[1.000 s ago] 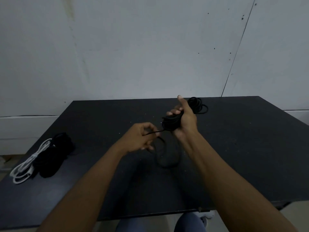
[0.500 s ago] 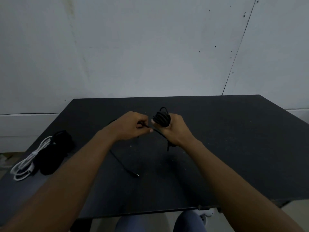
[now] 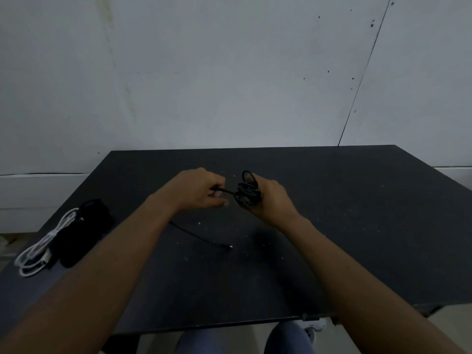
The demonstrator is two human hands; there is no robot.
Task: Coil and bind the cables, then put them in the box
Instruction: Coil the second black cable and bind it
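Note:
My right hand (image 3: 272, 199) grips a bundle of black cable (image 3: 247, 191) coiled into loops, held above the middle of the black table (image 3: 357, 226). My left hand (image 3: 198, 191) sits just left of the bundle and pinches the cable's loose strand, which runs taut into the coil. The free tail of the cable (image 3: 201, 237) passes under my left forearm and lies on the table, ending in a small plug. No box is in view.
A coiled white cable (image 3: 42, 247) and a dark bundle of black cable (image 3: 79, 232) lie at the table's left edge. A pale wall stands behind the table. My knees show below the front edge.
Both hands came together over the table's middle. The coil turned in my right hand from open loops to a tight bundle, and the loose tail swung left under my left forearm.

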